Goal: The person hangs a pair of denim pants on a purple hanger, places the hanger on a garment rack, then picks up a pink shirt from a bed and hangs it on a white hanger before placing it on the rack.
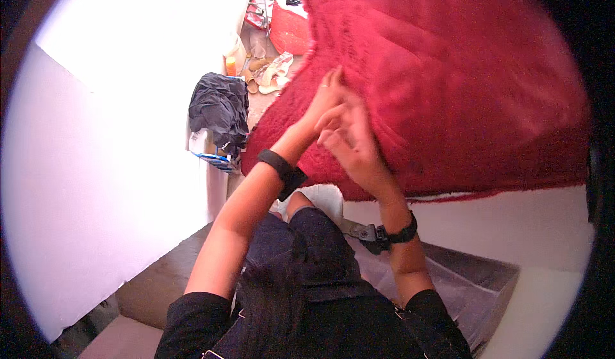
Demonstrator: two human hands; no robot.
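Note:
Before me a red, fleecy blanket (432, 80) spreads over a raised surface, with soft creases across it. My left hand (331, 94) reaches out over its left part, fingers stretched and a ring on one of them. My right hand (355, 142) is blurred, its fingers loosely bent and apart, and it overlaps the left hand in the view. Whether the two hands touch each other or the blanket, I cannot tell. Neither hand shows a held object. Dark bands (283, 169) circle both wrists or forearms.
Left of the blanket, black cloth (220, 109) drapes over a blue rack (216, 159) beside a bright white wall (120, 133). Beyond lie footwear (271, 77) and a red bag (288, 29) on the floor. A plastic-covered box-like surface (442, 287) is at the lower right.

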